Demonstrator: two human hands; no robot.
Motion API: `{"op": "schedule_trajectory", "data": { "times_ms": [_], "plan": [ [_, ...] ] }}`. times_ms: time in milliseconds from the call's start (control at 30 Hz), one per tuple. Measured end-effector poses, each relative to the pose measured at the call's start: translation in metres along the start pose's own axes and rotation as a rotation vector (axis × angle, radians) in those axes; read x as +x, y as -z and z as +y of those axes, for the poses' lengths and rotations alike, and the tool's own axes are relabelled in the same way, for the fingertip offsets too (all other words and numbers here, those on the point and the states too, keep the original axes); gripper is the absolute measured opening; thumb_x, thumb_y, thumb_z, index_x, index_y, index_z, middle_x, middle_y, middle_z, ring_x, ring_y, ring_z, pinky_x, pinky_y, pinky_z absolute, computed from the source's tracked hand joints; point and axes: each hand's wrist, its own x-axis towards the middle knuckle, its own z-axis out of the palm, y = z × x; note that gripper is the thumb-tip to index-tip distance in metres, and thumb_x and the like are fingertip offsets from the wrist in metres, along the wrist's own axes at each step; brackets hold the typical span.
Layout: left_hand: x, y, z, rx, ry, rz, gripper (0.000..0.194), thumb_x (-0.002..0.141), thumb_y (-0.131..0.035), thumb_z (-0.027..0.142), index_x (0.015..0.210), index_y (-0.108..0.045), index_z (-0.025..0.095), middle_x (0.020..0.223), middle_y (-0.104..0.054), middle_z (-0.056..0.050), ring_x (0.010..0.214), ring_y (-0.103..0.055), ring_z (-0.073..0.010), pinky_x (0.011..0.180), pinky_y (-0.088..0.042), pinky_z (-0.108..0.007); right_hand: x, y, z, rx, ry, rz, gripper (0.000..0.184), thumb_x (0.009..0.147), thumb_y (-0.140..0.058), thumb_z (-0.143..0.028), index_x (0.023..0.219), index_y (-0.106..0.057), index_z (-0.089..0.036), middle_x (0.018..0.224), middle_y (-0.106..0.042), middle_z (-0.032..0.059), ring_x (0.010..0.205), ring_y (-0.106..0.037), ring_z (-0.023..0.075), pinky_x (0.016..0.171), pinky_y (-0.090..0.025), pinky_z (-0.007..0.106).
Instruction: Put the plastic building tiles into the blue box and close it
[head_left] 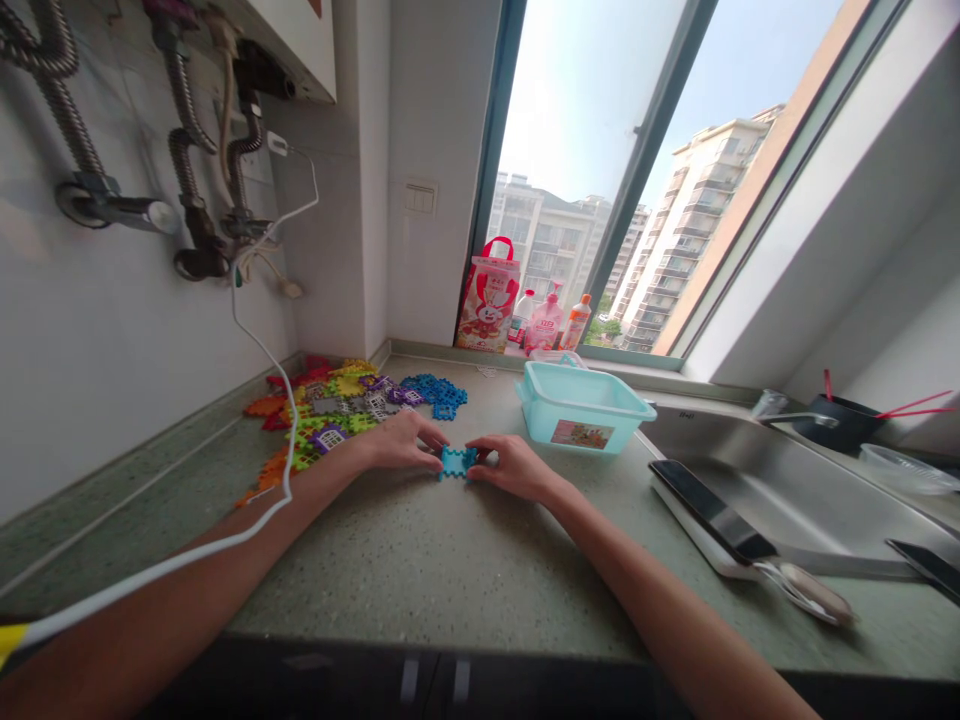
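Near the middle of the counter, a small light-blue assembly of notched plastic building pieces (454, 462) rests between my two hands. My left hand (405, 440) grips its left side between thumb and fingers. On the opposite side, my right hand (514, 466) pinches the right edge, where a darker blue piece shows partly behind the fingertips. Beyond my left hand lies a spread of blue interlocking pieces (435, 390). Purple window-shaped pieces (328, 438), along with green, yellow, orange and red ones, are heaped further left.
A turquoise plastic basin (585, 405) stands right of my hands, beside the steel sink (750, 490). A phone (712, 510) lies at the sink's front edge. One white cable (255, 530) crosses over my left forearm. Bottles (546, 322) and a red-handled bag (489, 305) line the windowsill.
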Motion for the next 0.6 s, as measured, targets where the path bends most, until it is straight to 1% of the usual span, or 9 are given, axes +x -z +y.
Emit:
{"op": "schedule_trajectory", "data": {
  "times_ms": [67, 200, 367, 467, 600],
  "plan": [
    [0.0, -0.001, 0.002, -0.001, 0.013, 0.002, 0.041, 0.073, -0.083, 0.036, 0.111, -0.083, 0.022, 0.1, -0.081, -0.005, 0.093, -0.075, -0.0229, 0.082, -0.053, -0.027, 0.0, -0.002, -0.001, -0.021, 0.002, 0.007, 0.04, 0.083, -0.082, -0.035, 0.12, -0.077, -0.022, 0.1, -0.078, 0.0058, 0.089, -0.073, 0.0204, 0.086, -0.054, 0.031],
    [0.0, 0.0, 0.006, 0.088, 0.016, 0.031, 0.04, 0.073, -0.083, 0.037, 0.11, -0.084, 0.024, 0.1, -0.082, -0.005, 0.093, -0.074, -0.0233, 0.084, -0.052, -0.027, 0.0, -0.004, -0.002, -0.029, 0.018, 0.01, 0.042, 0.085, -0.082, -0.035, 0.124, -0.076, -0.021, 0.102, -0.077, 0.0074, 0.089, -0.072, 0.0204, 0.089, -0.053, 0.032],
    [-0.001, 0.001, 0.007, 0.132, 0.015, 0.044, 0.043, 0.073, -0.085, 0.044, 0.112, -0.083, 0.026, 0.101, -0.082, -0.005, 0.094, -0.072, -0.0231, 0.08, -0.049, -0.025, -0.001, -0.004, 0.001, -0.025, 0.054, 0.0, 0.045, 0.088, -0.078, -0.04, 0.129, -0.073, -0.022, 0.108, -0.073, 0.0097, 0.09, -0.071, 0.02, 0.088, -0.053, 0.032],
    [0.001, -0.003, 0.005, 0.106, 0.003, 0.053, 0.043, 0.075, -0.084, 0.046, 0.113, -0.083, 0.026, 0.099, -0.081, -0.004, 0.092, -0.071, -0.0213, 0.079, -0.048, -0.025, -0.002, -0.005, 0.003, -0.021, 0.061, 0.007, 0.044, 0.089, -0.078, -0.043, 0.129, -0.074, -0.025, 0.109, -0.072, 0.0093, 0.088, -0.071, 0.0188, 0.086, -0.053, 0.031],
    [0.003, -0.01, 0.001, 0.115, -0.024, 0.068, 0.045, 0.078, -0.082, 0.048, 0.117, -0.081, 0.025, 0.097, -0.081, -0.005, 0.089, -0.069, -0.02, 0.076, -0.048, -0.024, -0.002, -0.005, 0.002, -0.03, 0.068, 0.016, 0.043, 0.089, -0.078, -0.043, 0.129, -0.074, -0.027, 0.108, -0.071, 0.0088, 0.087, -0.07, 0.0185, 0.085, -0.053, 0.03]
  ]
}}
